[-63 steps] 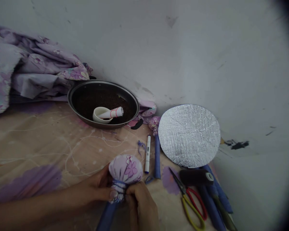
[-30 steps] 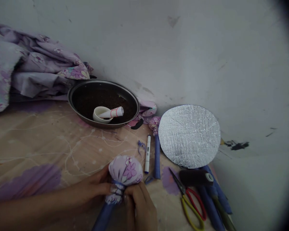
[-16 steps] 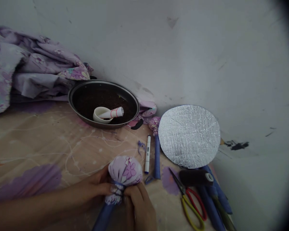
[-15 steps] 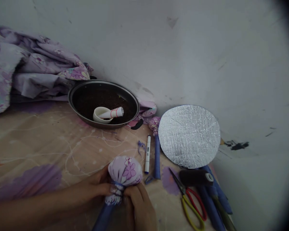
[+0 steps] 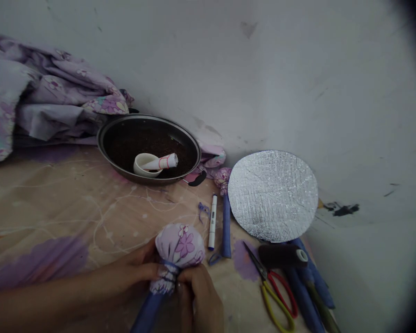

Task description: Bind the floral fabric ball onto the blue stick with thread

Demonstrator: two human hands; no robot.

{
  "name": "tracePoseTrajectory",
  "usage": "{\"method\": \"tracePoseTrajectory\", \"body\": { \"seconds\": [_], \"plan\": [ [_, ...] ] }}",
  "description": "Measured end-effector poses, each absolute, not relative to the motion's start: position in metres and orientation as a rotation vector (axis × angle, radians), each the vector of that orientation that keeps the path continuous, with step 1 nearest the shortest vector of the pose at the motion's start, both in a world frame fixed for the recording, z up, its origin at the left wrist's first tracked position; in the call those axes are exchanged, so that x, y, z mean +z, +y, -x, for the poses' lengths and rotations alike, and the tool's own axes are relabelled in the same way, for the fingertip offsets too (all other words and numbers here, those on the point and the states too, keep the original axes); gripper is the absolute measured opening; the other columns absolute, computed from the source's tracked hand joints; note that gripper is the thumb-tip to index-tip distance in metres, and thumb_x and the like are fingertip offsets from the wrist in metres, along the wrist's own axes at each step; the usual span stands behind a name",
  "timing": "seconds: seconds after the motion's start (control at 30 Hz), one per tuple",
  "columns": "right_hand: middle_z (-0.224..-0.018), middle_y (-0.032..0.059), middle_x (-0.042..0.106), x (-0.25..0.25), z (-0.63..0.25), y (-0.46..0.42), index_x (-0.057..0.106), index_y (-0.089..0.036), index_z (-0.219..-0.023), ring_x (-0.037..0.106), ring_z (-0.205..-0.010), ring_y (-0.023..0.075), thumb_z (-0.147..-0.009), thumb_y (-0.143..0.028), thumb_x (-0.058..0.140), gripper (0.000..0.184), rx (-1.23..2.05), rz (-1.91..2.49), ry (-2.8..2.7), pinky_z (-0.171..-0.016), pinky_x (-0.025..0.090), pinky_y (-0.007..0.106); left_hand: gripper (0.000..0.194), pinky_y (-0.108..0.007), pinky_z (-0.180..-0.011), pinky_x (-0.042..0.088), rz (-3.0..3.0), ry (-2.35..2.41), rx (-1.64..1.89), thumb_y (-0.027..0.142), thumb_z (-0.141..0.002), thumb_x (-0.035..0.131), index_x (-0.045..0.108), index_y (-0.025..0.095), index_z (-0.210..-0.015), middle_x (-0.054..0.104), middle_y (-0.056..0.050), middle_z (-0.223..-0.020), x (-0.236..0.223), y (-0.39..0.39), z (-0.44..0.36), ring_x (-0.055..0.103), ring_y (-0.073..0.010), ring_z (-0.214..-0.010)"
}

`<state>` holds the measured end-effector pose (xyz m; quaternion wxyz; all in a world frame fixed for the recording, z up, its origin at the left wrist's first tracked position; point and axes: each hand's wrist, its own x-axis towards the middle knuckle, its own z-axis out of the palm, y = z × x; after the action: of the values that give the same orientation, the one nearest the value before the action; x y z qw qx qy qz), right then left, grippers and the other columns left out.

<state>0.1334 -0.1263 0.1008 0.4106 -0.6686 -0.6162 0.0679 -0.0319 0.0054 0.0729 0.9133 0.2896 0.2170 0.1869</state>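
A padded stick has a round head wrapped in pale floral cloth and a blue-covered handle. Blue cord binds the gathered cloth at its neck, where dark bands also show. My left hand is closed around the neck from the left, thumb on the binding. From the right, my right hand presses its bent fingers against the same neck just under the head. Whether a cord end is pinched in them I cannot tell. The handle slants down to the lower left, its end out of view.
A dark pan holds a white cup with a rolled paper in it. To the right lie a marker, another padded stick, a silver foil disc, scissors and a dark thread spool. Floral cloth is heaped by the wall.
Almost nothing differs. Both hands keep their hold at the neck, and the padded stick has shifted only very slightly.
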Motion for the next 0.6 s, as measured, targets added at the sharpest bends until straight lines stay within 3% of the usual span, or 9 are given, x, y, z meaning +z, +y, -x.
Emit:
{"method": "tracePoseTrajectory", "body": {
  "seconds": [0.13, 0.27, 0.37, 0.5, 0.6],
  "plan": [
    [-0.093, -0.0031, 0.08, 0.098, -0.129, -0.125, 0.065, -0.033, -0.107, 0.083, -0.078, 0.0183, -0.112, -0.003, 0.055, 0.032, 0.115, 1.691, -1.527, -0.074, 0.063, 0.022, 0.071, -0.036, -0.107, 0.065, -0.565, 0.391, 0.455, 0.033, -0.084, 0.107, 0.085, 0.027, -0.152, 0.098, 0.0, -0.131, 0.048, 0.001, 0.031, 0.089, -0.0232, -0.104],
    [-0.092, -0.0029, 0.079, 0.103, -0.129, -0.122, 0.065, -0.032, -0.106, 0.082, -0.077, 0.0183, -0.112, -0.003, 0.054, 0.032, 0.129, 1.716, -1.549, -0.073, 0.063, 0.022, 0.077, -0.037, -0.11, 0.065, -0.598, 0.377, 0.451, 0.037, -0.086, 0.106, 0.082, 0.028, -0.159, 0.096, -0.003, -0.141, 0.033, -0.001, 0.031, 0.088, -0.033, -0.13],
    [-0.092, -0.0022, 0.079, 0.11, -0.134, -0.121, 0.068, -0.032, -0.105, 0.082, -0.077, 0.0184, -0.111, -0.003, 0.053, 0.033, 0.098, 1.719, -1.617, -0.074, 0.062, 0.022, 0.076, -0.036, -0.11, 0.065, -0.596, 0.371, 0.45, 0.037, -0.088, 0.105, 0.082, 0.029, -0.16, 0.095, -0.002, -0.143, 0.038, 0.001, 0.031, 0.085, -0.0344, -0.141],
    [-0.093, -0.002, 0.078, 0.12, -0.147, -0.124, 0.075, -0.031, -0.108, 0.073, -0.062, 0.0188, -0.105, -0.005, 0.059, 0.03, 0.049, 1.779, -1.754, -0.065, 0.059, 0.026, 0.083, -0.043, -0.121, 0.064, -0.585, 0.359, 0.434, 0.035, -0.089, 0.105, 0.076, 0.029, -0.167, 0.095, -0.005, -0.142, 0.045, 0.001, 0.029, 0.084, -0.0348, -0.143],
    [-0.098, -0.001, 0.081, 0.126, -0.156, -0.128, 0.077, -0.03, -0.107, 0.067, -0.052, 0.0168, -0.104, -0.005, 0.063, 0.029, 0.044, 1.81, -1.837, -0.06, 0.056, 0.028, 0.083, -0.042, -0.117, 0.066, -0.57, 0.352, 0.434, 0.038, -0.086, 0.109, 0.078, 0.027, -0.162, 0.095, -0.008, -0.14, 0.044, 0.001, 0.027, 0.087, -0.0337, -0.132]
  ]
}}
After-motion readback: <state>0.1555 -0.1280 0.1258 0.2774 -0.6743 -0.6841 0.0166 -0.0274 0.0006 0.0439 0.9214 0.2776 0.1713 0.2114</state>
